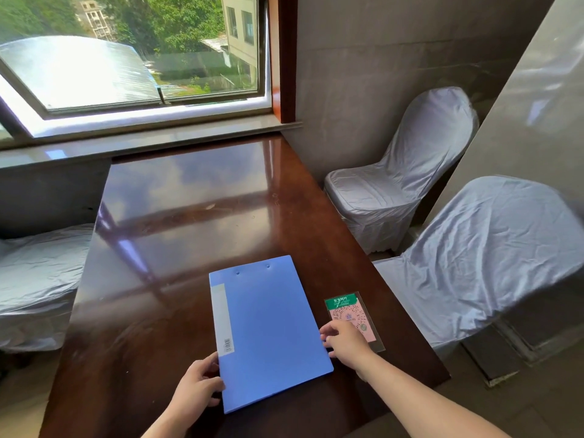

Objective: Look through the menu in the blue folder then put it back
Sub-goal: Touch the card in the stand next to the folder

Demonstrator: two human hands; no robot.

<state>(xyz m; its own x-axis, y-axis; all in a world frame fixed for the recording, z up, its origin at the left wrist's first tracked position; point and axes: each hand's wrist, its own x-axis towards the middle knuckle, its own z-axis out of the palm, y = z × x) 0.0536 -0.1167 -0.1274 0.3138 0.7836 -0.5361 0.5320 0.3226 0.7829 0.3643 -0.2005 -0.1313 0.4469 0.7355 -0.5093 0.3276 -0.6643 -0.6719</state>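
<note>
A closed blue folder (pixel 268 330) lies flat on the dark glossy wooden table (pixel 177 216), near its front edge, with a white spine label along its left side. My left hand (pixel 199 384) grips the folder's lower left corner, thumb on top. My right hand (pixel 343 343) rests at the folder's right edge with its fingertips touching that edge. The menu inside is hidden by the cover.
A laminated pink and green QR-code card (pixel 344 308) lies on the table just right of the folder, partly under my right hand. Two chairs with pale fabric covers (pixel 407 181) (pixel 483 257) stand to the right, another (pixel 38 273) to the left. A window sill runs behind the table.
</note>
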